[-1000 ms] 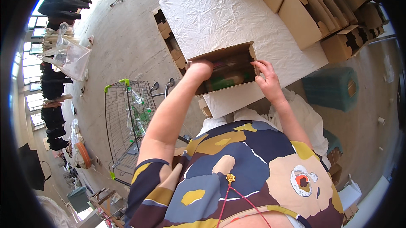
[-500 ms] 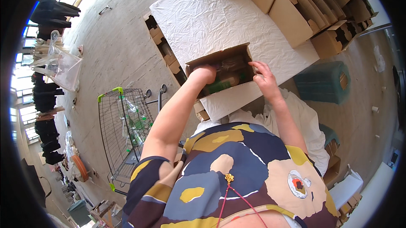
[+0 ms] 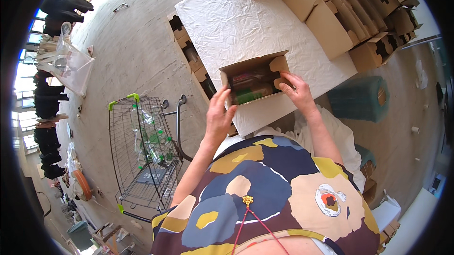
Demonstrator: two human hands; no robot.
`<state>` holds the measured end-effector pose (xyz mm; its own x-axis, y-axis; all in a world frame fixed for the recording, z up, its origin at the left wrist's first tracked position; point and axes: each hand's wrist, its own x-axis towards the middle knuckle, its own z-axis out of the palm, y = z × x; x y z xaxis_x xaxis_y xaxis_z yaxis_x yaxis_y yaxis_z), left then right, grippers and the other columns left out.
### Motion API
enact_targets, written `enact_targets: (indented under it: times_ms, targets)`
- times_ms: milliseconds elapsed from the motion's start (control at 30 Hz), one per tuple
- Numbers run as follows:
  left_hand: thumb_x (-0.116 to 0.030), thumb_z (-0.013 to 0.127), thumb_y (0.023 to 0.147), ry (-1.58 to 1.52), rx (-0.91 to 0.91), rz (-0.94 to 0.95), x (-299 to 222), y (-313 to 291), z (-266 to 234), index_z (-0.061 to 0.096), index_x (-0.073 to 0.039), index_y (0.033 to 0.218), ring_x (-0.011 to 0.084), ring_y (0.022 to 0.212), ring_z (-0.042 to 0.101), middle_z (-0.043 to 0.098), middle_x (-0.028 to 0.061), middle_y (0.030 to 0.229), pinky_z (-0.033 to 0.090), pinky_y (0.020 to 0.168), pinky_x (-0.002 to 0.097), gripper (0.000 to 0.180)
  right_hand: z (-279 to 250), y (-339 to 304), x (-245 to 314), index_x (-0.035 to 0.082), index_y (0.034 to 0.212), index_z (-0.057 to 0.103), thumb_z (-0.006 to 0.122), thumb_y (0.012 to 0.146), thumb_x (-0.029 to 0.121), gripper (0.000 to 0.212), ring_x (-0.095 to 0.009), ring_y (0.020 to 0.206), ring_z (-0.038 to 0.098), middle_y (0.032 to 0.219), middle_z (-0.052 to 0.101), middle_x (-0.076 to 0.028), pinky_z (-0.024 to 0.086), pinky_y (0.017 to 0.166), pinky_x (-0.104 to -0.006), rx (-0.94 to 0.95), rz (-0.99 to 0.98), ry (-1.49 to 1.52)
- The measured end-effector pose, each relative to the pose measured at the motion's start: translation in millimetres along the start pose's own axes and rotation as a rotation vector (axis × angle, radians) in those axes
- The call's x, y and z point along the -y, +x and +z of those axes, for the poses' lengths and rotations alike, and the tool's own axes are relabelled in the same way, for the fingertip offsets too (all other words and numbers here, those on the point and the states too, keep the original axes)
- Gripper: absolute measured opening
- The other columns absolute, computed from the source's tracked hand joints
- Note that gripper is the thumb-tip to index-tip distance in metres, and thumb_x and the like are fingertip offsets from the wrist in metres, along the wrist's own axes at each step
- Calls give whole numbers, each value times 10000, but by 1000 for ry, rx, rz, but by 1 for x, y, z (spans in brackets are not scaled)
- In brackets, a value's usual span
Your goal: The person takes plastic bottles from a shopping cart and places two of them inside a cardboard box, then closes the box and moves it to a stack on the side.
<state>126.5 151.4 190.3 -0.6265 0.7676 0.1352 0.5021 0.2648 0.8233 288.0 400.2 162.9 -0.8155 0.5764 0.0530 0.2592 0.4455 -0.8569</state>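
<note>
A small brown cardboard box (image 3: 253, 62) stands with its top open near the table's front edge. Inside lie bottles: a green one (image 3: 246, 95) at the near side and a dark, pinkish one (image 3: 246, 79) behind it; the box walls shade the rest. My left hand (image 3: 218, 117) is at the box's left wall, fingers stretched out and thumb apart, holding nothing. With fingers and thumb at the right-hand wall and flap, my right hand (image 3: 300, 96) grips the box's edge.
White cloth (image 3: 213, 23) covers the table. Open cardboard boxes (image 3: 331, 28) crowd its far right, and more boxes (image 3: 189, 56) line its left side. A wire cart (image 3: 137, 146) with clear bottles stands left. A teal stool (image 3: 359, 98) is at the right.
My left hand has come out of the box to its left wall, uncovering the bottles inside. My right hand remains at the right edge.
</note>
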Motion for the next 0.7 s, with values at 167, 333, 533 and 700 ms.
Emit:
enact_targets:
  times_ms: [167, 333, 533, 700]
  targets:
    - [-252, 748, 819, 168, 121, 68, 3, 10, 13, 422, -5, 1394, 364, 1283, 461, 483, 216, 1386, 400, 1057, 428, 705, -10, 6, 11, -58, 1245, 589, 768, 789, 451, 707, -310, 1212, 561, 1280, 602, -204, 453, 1009, -374, 139, 45, -35]
    - [-128, 743, 821, 56, 173, -93, 23, 36, 7, 439, -13, 1374, 313, 1093, 622, 569, 209, 1279, 511, 923, 373, 642, -8, 9, -11, -39, 1268, 576, 831, 741, 242, 649, -252, 1085, 640, 1181, 657, -157, 518, 925, -331, 81, 152, 98]
    - [44, 796, 675, 72, -51, -74, 23, 42, 14, 375, -108, 1436, 210, 847, 621, 471, 98, 1057, 564, 706, 296, 883, 11, 17, -13, -28, 1215, 601, 808, 693, 66, 570, -195, 879, 675, 1044, 651, -135, 576, 754, -307, -218, 175, 11]
    - [-20, 838, 636, 395, -165, 108, 5, 44, 8, 378, -155, 1443, 269, 1140, 499, 456, 83, 1250, 511, 909, 368, 939, 19, 13, -7, 21, 1224, 593, 820, 679, 112, 597, -254, 949, 635, 1077, 620, -116, 537, 840, -343, -240, 142, -298]
